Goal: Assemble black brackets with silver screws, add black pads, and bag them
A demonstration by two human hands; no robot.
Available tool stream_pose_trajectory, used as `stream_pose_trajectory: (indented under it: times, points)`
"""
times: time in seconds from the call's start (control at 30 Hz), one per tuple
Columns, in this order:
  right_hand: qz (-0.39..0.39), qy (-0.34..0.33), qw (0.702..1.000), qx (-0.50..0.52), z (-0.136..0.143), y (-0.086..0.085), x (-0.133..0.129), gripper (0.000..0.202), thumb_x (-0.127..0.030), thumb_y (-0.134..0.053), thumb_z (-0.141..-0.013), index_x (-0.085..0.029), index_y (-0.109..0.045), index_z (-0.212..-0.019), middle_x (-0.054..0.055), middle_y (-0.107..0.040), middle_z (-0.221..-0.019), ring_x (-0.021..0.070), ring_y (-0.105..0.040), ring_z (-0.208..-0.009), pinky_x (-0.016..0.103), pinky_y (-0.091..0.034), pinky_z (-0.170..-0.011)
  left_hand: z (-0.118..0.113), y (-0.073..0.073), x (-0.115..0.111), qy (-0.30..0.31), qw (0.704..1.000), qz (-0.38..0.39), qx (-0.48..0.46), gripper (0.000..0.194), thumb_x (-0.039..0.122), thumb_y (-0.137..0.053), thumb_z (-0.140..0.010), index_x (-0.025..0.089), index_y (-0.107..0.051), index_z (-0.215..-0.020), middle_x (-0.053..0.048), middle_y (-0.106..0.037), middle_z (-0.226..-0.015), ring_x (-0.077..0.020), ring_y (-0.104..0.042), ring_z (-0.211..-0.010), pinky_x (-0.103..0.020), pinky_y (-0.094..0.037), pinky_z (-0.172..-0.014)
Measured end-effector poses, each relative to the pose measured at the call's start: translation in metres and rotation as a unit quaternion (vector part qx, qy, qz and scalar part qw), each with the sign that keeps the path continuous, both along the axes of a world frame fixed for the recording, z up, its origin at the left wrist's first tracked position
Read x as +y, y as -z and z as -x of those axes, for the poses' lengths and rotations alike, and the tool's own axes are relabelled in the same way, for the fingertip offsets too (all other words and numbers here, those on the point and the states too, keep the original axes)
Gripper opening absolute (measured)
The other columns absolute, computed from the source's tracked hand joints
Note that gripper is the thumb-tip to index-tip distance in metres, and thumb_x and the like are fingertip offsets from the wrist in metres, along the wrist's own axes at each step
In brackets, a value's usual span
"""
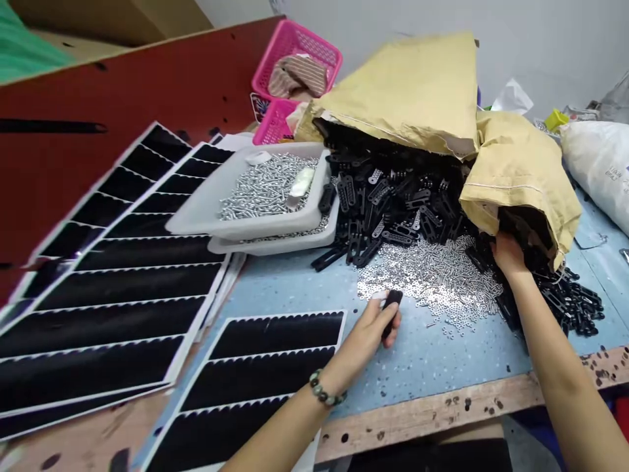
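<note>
Left hand [372, 326] pinches a black piece [392, 311]; right hand [508, 254] is in yellow sack [521, 157], grip impossible to tell. White sack [597, 160] bears illegible handwriting.

We could read no text for certain. On the white bag [602, 157] at the right we saw dark handwriting [613, 172] in two short lines, too small for us to decipher. Beside the pink baskets [265, 69] we found a printed card [259, 107], its markings likewise too small.
</note>
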State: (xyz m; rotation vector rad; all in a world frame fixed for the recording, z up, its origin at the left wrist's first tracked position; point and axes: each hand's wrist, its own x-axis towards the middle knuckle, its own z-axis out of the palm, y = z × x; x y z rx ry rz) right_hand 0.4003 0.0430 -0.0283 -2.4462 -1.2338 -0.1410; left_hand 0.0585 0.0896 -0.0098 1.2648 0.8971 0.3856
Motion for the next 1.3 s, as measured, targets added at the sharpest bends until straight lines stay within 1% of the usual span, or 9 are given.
stream_pose_trajectory:
  times: [0.13, 0.23, 0.33, 0.43, 0.57, 0.8, 0.97, 1.17, 1.3]
  points:
    - [0.021, -0.017, 1.0, 0.005, 0.001, 0.001, 0.0, 0.024, -0.005, -0.051, -0.078, -0.006, -0.067, -0.096, 0.021, -0.067, -0.095, 0.0306, -0.061, -0.096, 0.043, -0.045, -0.084, -0.004, 0.0, -0.001, 0.034, 0.999, -0.037, -0.005, 0.025, 0.042, -0.045, -0.087, 0.017, -0.049, -0.09, -0.003, -0.057, -0.085, -0.0134, -0.056, -0.074, -0.029, -0.048, -0.07]
    - [-0.06, -0.041, 0.996, 0.053, 0.032, -0.004, -0.019, 0.031, -0.011, -0.05, -0.082, -0.011, -0.063, -0.11, 0.018, -0.066, -0.105, 0.0278, -0.061, -0.098, 0.045, -0.046, -0.087, -0.006, 0.002, -0.001, 0.059, 0.998, -0.033, 0.01, 0.021, 0.039, -0.042, -0.089, 0.018, -0.047, -0.09, 0.001, -0.053, -0.076, -0.0113, -0.052, -0.064, -0.026, -0.047, -0.061]
    - [-0.22, -0.136, 0.934, 0.245, 0.088, -0.009, -0.039, 0.029, -0.028, -0.055, -0.085, -0.02, -0.061, -0.112, 0.009, -0.067, -0.103, 0.0204, -0.063, -0.089, 0.039, -0.052, -0.081, -0.006, 0.005, -0.004, 0.089, 0.996, -0.029, 0.011, 0.021, 0.037, -0.042, -0.089, 0.019, -0.044, -0.099, 0.003, -0.049, -0.072, -0.0104, -0.049, -0.057, -0.024, -0.044, -0.052]
    - [-0.221, -0.222, 0.862, 0.397, 0.151, -0.01, -0.049, 0.019, -0.032, -0.061, -0.083, -0.022, -0.066, -0.098, 0.005, -0.066, -0.094, 0.0174, -0.063, -0.083, 0.032, -0.054, -0.07, -0.005, 0.004, -0.01, 0.122, 0.989, -0.084, 0.015, 0.023, 0.036, -0.039, -0.091, 0.019, -0.045, -0.106, 0.0, -0.055, -0.076, -0.0129, -0.054, -0.064, -0.028, -0.048, -0.059]
    - [-0.226, -0.225, 0.857, 0.405, 0.195, -0.007, -0.051, 0.011, -0.03, -0.064, -0.081, -0.021, -0.065, -0.087, 0.002, -0.064, -0.083, 0.0154, -0.06, -0.076, 0.029, -0.051, -0.067, -0.001, -0.003, -0.019, 0.121, 0.956, -0.265, 0.031, 0.026, 0.037, -0.048, -0.089, 0.02, -0.048, -0.109, -0.005, -0.06, -0.099, -0.0205, -0.058, -0.092, -0.037, -0.048, -0.082]
    - [-0.24, -0.208, 0.835, 0.448, 0.202, -0.007, -0.061, 0.013, -0.032, -0.067, -0.078, -0.021, -0.062, -0.084, 0.002, -0.063, -0.08, 0.0155, -0.06, -0.075, 0.028, -0.051, -0.065, 0.014, -0.005, -0.019, 0.157, 0.89, -0.417, 0.094, 0.025, 0.04, -0.038, -0.095, 0.018, -0.051, -0.098, -0.005, -0.061, -0.087, -0.0199, -0.061, -0.08, -0.033, -0.049, -0.071]
    - [-0.231, -0.188, 0.816, 0.496, 0.215, -0.006, -0.067, 0.019, -0.037, -0.069, -0.076, -0.02, -0.061, -0.08, 0.0, -0.061, -0.072, 0.0136, -0.058, -0.065, 0.026, -0.05, -0.058, 0.027, -0.003, -0.018, 0.2, 0.832, -0.508, 0.094, 0.029, 0.041, -0.035, -0.097, 0.017, -0.049, -0.103, -0.007, -0.062, -0.09, -0.0195, -0.063, -0.078, -0.03, -0.05, -0.066]
    - [-0.269, -0.186, 0.817, 0.475, 0.229, -0.003, -0.066, 0.016, -0.033, -0.069, -0.077, -0.02, -0.06, -0.082, 0.002, -0.061, -0.08, 0.0149, -0.06, -0.074, 0.027, -0.051, -0.065, 0.028, -0.002, -0.028, 0.179, 0.853, -0.482, 0.088, 0.024, 0.032, -0.032, -0.097, 0.018, -0.049, -0.087, -0.004, -0.06, -0.077, -0.0171, -0.06, -0.068, -0.028, -0.047, -0.06]
    - [-0.22, -0.247, 0.832, 0.445, 0.21, -0.003, -0.06, 0.017, -0.034, -0.059, -0.085, -0.022, -0.059, -0.097, 0.003, -0.062, -0.085, 0.0157, -0.061, -0.075, 0.03, -0.052, -0.067, 0.032, -0.01, -0.02, 0.15, 0.884, -0.43, 0.109, 0.027, 0.035, -0.033, -0.096, 0.019, -0.047, -0.081, -0.001, -0.057, -0.069, -0.0148, -0.056, -0.06, -0.026, -0.044, -0.057]
